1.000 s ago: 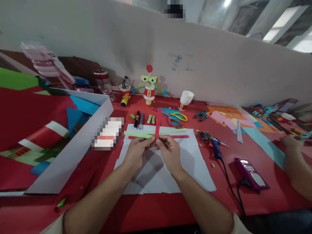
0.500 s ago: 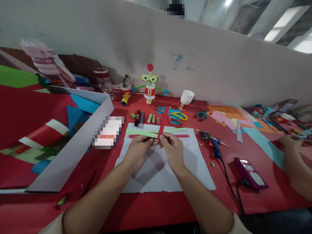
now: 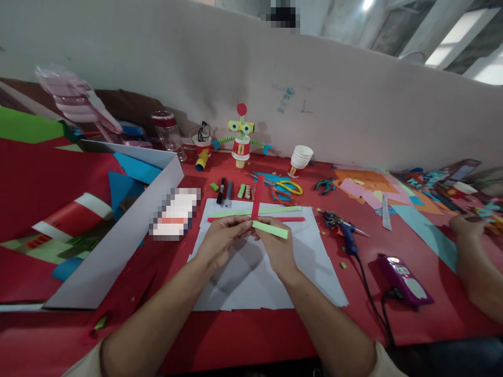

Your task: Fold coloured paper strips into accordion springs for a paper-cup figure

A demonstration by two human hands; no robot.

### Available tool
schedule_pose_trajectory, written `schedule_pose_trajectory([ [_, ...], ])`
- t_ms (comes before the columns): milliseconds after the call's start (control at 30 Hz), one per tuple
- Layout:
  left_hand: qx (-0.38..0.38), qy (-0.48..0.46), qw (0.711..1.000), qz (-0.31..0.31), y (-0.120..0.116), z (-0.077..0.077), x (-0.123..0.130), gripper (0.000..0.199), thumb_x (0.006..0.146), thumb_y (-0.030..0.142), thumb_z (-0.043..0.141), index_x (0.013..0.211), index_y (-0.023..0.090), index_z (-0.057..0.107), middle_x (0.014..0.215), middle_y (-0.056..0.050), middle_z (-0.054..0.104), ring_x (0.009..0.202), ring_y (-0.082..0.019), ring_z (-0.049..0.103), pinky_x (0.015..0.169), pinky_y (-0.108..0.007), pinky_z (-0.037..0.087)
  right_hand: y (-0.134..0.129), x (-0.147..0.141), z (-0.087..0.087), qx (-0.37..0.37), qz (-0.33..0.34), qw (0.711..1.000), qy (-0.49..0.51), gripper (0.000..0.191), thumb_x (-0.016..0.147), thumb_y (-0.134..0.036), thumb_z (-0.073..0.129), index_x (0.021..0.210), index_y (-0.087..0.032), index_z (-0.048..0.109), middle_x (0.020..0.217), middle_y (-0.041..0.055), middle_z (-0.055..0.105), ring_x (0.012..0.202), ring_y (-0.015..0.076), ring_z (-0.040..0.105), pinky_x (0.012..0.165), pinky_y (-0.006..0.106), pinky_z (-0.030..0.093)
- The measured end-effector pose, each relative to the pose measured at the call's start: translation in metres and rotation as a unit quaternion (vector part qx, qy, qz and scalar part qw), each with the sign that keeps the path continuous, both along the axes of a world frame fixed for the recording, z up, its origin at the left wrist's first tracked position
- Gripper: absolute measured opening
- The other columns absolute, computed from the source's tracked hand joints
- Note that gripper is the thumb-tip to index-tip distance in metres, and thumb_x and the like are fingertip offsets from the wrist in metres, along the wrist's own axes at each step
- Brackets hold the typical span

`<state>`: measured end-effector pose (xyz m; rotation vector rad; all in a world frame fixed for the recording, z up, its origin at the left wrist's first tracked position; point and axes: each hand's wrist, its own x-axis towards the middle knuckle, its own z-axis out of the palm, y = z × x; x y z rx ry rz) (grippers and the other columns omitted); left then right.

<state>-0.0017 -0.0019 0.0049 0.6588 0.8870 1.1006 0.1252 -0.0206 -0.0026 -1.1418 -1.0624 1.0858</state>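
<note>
Over the white paper sheets, my left hand [image 3: 225, 236] and my right hand [image 3: 276, 245] meet with fingertips closed on two joined paper strips. The red strip [image 3: 258, 195] points away from me. Its light green partner [image 3: 271, 229] lies to the right, in front of my right hand, with my left thumb pressing at the joint. Just beyond my fingers, another green strip [image 3: 285, 210] and another red strip [image 3: 294, 219] rest on the sheets [image 3: 267, 293]. Some fingertips are hidden behind the strips.
A cup robot [image 3: 241, 148] stands by the wall. Folded paper springs [image 3: 241, 191], pens [image 3: 221, 191], and yellow-handled scissors [image 3: 290, 187] lie beyond the sheets. At right are a glue gun [image 3: 348, 236] with its cord, a purple device [image 3: 406, 280] and another person's hand [image 3: 467, 230]. An open box [image 3: 118, 246] sits left.
The green strip, which pointed left, is now folded over to the right across the red one. The red strip's far end has shifted left.
</note>
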Motion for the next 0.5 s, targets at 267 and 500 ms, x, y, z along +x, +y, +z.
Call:
schedule_pose_trajectory([
  [267,0.020,0.009,1.000,-0.022,0.0033,-0.0031,-0.0037,0.019,0.059,0.023,0.080,0.075,0.013,0.073,0.072,-0.004,0.071,0.067,-0.012,0.063,0.075,-0.026,0.049,-0.0002,0.0012,0.0041,0.042,0.020,0.997,-0.064,0.016,0.076,-0.029,0.062,0.086,-0.022,0.073,0.075,0.0006,0.067,0.064,0.0151,0.061,0.060,0.028,0.050],
  [500,0.028,-0.001,0.999,0.045,0.0029,-0.0043,0.0019,0.016,0.060,0.021,0.080,0.073,0.015,0.072,0.071,-0.001,0.070,0.067,-0.011,0.063,0.075,-0.025,0.050,0.0005,-0.0017,0.0039,0.001,0.011,1.000,-0.019,0.019,0.072,-0.030,0.067,0.087,-0.019,0.070,0.075,0.0012,0.071,0.067,0.0162,0.062,0.065,0.029,0.050],
])
